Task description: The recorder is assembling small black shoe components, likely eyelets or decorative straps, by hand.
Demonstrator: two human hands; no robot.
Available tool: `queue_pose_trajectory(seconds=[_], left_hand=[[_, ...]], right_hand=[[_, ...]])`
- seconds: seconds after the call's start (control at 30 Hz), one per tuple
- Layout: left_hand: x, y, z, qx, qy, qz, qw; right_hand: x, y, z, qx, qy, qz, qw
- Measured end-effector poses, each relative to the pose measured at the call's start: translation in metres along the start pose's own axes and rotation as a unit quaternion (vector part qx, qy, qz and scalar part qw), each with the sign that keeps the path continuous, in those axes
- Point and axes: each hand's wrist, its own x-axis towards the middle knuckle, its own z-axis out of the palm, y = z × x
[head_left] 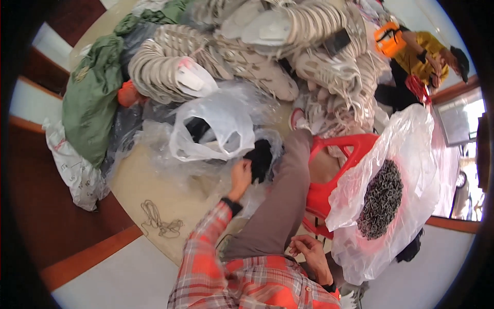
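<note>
My left hand [240, 180] reaches forward to a soft black bundle [261, 158] that lies in a thin clear plastic bag. Its fingers are bent closed against the bundle's near edge, and their tips are partly hidden. Just beyond stands a white plastic carrier bag [193, 147] with loop handles and something dark inside. Close to my lap, my right hand [314, 255] is curled with thumb and fingers drawn together; anything between them is too small to make out. To its right, a large clear plastic bag [411, 149] holds a heap of small dark metallic pieces [382, 201].
Stacked beige ring-shaped bundles [164, 64] pile up ahead. A green sack [92, 98] and a white sack [74, 165] stand left. Tangled cord [159, 221] lies on the tan surface [134, 180]. A red plastic stool [355, 159] is beside my leg. Another person [429, 56] sits far right.
</note>
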Motion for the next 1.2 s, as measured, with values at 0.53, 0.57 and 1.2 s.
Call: queue_pose_trajectory(seconds=[0.53, 0.57, 1.2], left_hand=[[0.157, -0.066, -0.102, 0.469, 0.09, -0.121, 0.87], [0.158, -0.053, -0.093, 0.464, 0.076, -0.132, 0.873], [0.12, 0.045, -0.199, -0.094, -0.159, -0.243, 0.952]], right_hand=[[-0.029, 0.013, 0.017, 0.03, 0.018, -0.051, 0.998], [-0.031, 0.009, 0.02, 0.04, 0.028, -0.054, 0.997], [-0.023, 0.021, 0.012, -0.068, -0.039, -0.088, 0.993]])
